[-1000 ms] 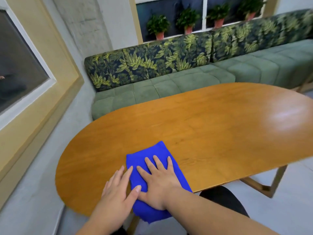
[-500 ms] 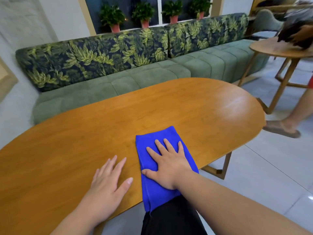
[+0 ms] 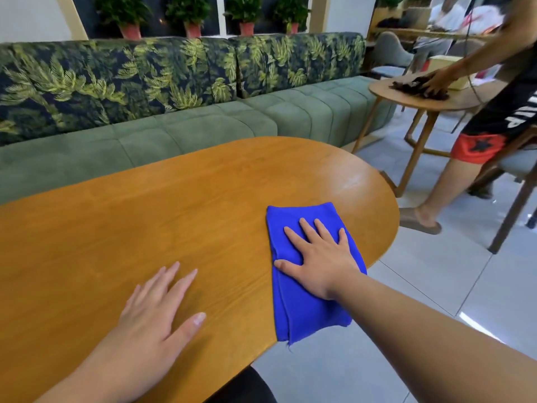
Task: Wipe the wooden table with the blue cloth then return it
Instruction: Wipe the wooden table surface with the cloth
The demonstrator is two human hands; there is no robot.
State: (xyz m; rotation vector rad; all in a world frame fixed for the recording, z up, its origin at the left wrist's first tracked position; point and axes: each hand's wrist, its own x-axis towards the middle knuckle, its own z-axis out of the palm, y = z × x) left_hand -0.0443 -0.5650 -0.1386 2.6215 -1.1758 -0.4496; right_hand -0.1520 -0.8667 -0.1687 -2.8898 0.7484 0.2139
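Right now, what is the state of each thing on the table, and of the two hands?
blue cloth: folded, flat on the table, near end hanging over the edge.
right hand: open, palm pressed on the cloth.
left hand: open, flat on bare wood, apart from the cloth.
wooden table: bare, glossy.

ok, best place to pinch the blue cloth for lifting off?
Probably the near end of the blue cloth, which overhangs the wooden table edge. Come from below and the near side. The right hand lies flat on the rest.

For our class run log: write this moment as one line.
phase: wiping | right hand: flat on blue cloth | left hand: flat on wooden table
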